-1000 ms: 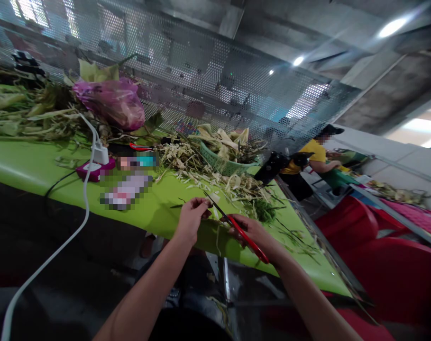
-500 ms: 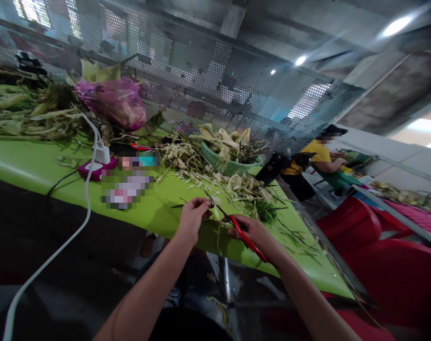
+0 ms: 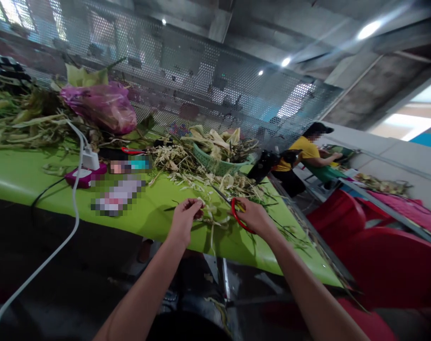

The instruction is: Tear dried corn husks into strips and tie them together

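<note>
My left hand (image 3: 184, 219) is pinched shut on a thin plant stem (image 3: 207, 220) just above the near edge of the green table (image 3: 30, 170). My right hand (image 3: 255, 216) grips red-handled scissors (image 3: 233, 208), whose dark blades point up and left, away from the stem. Pale plant trimmings (image 3: 215, 182) lie scattered on the table just beyond both hands.
A green basket (image 3: 218, 163) of husks stands behind the trimmings. A pink plastic bag (image 3: 101, 106) and long stalks (image 3: 19, 123) lie at the left. A white cable (image 3: 71, 208) hangs from a charger (image 3: 90, 160). Perforated metal screen behind. A person in yellow (image 3: 306, 154) works at the right, near red chairs (image 3: 371, 246).
My right hand has turned and drawn the scissors off the stem, blades now pointing up-left. The left hand keeps its pinch. The camera has shifted slightly right.
</note>
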`<state>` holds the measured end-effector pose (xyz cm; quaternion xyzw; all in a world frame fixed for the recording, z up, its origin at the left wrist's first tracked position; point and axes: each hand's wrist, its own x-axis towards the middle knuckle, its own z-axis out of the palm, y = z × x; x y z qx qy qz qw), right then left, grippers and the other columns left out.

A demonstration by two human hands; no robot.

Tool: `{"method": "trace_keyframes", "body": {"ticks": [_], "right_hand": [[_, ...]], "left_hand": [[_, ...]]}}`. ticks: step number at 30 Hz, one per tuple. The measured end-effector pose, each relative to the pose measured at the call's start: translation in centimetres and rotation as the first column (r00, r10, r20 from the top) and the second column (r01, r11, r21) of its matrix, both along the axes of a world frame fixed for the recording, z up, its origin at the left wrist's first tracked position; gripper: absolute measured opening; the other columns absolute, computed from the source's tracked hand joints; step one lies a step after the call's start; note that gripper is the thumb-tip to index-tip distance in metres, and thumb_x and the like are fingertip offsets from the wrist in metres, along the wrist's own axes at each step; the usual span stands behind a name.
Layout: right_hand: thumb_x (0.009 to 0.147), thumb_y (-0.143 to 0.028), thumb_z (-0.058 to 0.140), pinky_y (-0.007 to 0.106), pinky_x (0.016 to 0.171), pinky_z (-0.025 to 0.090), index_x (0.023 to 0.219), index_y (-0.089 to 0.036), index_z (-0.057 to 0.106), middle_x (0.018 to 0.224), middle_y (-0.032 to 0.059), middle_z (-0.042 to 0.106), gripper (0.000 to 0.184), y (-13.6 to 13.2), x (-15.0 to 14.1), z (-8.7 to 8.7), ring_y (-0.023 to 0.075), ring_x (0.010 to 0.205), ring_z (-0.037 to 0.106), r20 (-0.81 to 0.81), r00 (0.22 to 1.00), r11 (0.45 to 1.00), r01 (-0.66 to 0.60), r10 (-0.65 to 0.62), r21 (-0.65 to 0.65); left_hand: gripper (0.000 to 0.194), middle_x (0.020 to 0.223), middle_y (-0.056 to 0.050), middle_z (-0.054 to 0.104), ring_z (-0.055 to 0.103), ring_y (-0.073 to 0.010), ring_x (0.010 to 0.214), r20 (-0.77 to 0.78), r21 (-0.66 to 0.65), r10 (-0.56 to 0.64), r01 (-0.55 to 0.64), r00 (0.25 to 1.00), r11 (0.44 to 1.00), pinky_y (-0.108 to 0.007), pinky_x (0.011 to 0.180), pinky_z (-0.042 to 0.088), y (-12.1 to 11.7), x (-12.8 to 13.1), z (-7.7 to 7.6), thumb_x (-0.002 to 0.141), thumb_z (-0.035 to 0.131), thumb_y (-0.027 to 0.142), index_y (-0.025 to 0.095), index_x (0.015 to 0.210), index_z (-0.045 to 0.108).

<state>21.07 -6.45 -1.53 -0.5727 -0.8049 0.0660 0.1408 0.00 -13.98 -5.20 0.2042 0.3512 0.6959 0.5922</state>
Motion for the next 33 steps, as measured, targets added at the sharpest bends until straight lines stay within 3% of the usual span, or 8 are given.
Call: {"method": "trace_keyframes", "body": {"ticks": [4, 7, 10, 13, 20, 29, 31, 33], "right_hand": [[0.074, -0.027, 0.061, 0.033, 0.079, 0.044, 0.128, -0.022, 0.052, 0.118, 0.0096, 0.064, 0.055, 0.6, 1.3, -0.2, 0.0276, 0.099, 0.061, 0.123, 0.991, 0.998, 0.042, -0.049, 0.057], [0.079, -0.025, 0.057, 0.035, 0.080, 0.044, 0.121, -0.024, 0.060, 0.114, 0.0094, 0.065, 0.042, -0.2, 1.4, 0.5, 0.0267, 0.098, 0.060, 0.117, 0.992, 0.989, 0.018, -0.036, 0.145], [0.084, -0.026, 0.051, 0.035, 0.083, 0.043, 0.104, -0.023, 0.069, 0.105, 0.0075, 0.067, 0.026, -2.0, 0.0, 1.4, 0.0237, 0.095, 0.060, -0.084, 0.993, 0.972, -0.063, 0.084, 0.224], [0.085, -0.031, 0.054, 0.031, 0.079, 0.046, 0.099, -0.022, 0.069, 0.098, 0.0061, 0.067, 0.023, -4.0, -2.3, 1.6, 0.0201, 0.089, 0.061, -0.389, 0.892, 0.971, -0.185, 0.231, 0.152], [0.079, -0.043, 0.062, 0.025, 0.060, 0.046, 0.092, -0.016, 0.068, 0.084, 0.0062, 0.068, 0.031, -6.1, -5.5, 0.0, 0.0161, 0.069, 0.059, -0.666, 0.730, 0.986, -0.155, 0.153, 0.057], [0.082, -0.031, 0.059, 0.029, 0.069, 0.046, 0.080, -0.018, 0.068, 0.079, 0.0052, 0.067, 0.016, -7.3, -5.4, -0.2, 0.0180, 0.073, 0.060, -0.569, 0.800, 0.974, -0.082, 0.191, 0.211], [0.082, -0.029, 0.058, 0.028, 0.069, 0.045, 0.078, -0.019, 0.067, 0.078, 0.0045, 0.066, 0.014, -7.3, -5.0, -0.3, 0.0177, 0.073, 0.059, -0.548, 0.813, 0.970, -0.079, 0.197, 0.231], [0.082, -0.029, 0.058, 0.027, 0.067, 0.044, 0.078, -0.018, 0.065, 0.076, 0.0040, 0.064, 0.014, -7.2, -4.3, -0.6, 0.0170, 0.071, 0.057, -0.566, 0.806, 0.973, -0.054, 0.174, 0.224]], "left_hand": [[0.026, 0.068, 0.000, 0.061, 0.050, -0.0064, 0.055, -0.010, 0.012, -0.011, 0.012, 1.000, 1.000, -0.020, 0.056, 0.040, 0.0, -0.1, -0.1, 0.060, 0.076, 0.034, 0.014, 0.070, 0.063], [0.027, 0.069, -0.001, 0.061, 0.049, -0.0068, 0.055, -0.051, 0.010, -0.014, 0.014, 0.999, 1.000, -0.020, 0.055, 0.039, 0.0, 0.0, -0.1, 0.059, 0.077, 0.035, 0.015, 0.071, 0.063], [0.027, 0.068, 0.000, 0.061, 0.047, -0.0070, 0.055, -0.126, 0.013, -0.005, 0.006, 0.992, 1.000, -0.019, 0.054, 0.037, -0.2, 0.5, 0.2, 0.059, 0.076, 0.035, 0.015, 0.071, 0.064], [0.025, 0.066, 0.001, 0.058, 0.045, -0.0068, 0.056, -0.156, 0.034, -0.015, 0.020, 0.988, 0.999, -0.019, 0.055, 0.035, -0.5, 1.4, 0.6, 0.060, 0.075, 0.034, 0.015, 0.073, 0.064], [0.022, 0.066, 0.003, 0.057, 0.045, -0.0073, 0.058, -0.213, 0.064, -0.019, 0.033, 0.977, 0.997, -0.019, 0.058, 0.034, -1.3, 2.7, 0.7, 0.065, 0.072, 0.033, 0.016, 0.075, 0.063], [0.019, 0.071, 0.000, 0.061, 0.052, -0.0110, 0.066, -0.281, 0.104, 0.017, 0.013, 0.960, 0.995, -0.022, 0.065, 0.038, -1.2, 3.5, 0.3, 0.068, 0.069, 0.033, 0.017, 0.076, 0.063], [0.016, 0.073, -0.001, 0.062, 0.053, -0.0127, 0.067, -0.387, 0.127, 0.007, 0.046, 0.922, 0.991, -0.024, 0.067, 0.039, -1.1, 3.3, 0.3, 0.071, 0.067, 0.032, 0.017, 0.076, 0.064], [0.013, 0.077, -0.003, 0.064, 0.055, -0.0151, 0.070, -0.577, 0.161, 0.023, 0.086, 0.816, 0.983, -0.026, 0.069, 0.039, -0.9, 2.5, 0.5, 0.073, 0.065, 0.030, 0.018, 0.079, 0.065]]}}
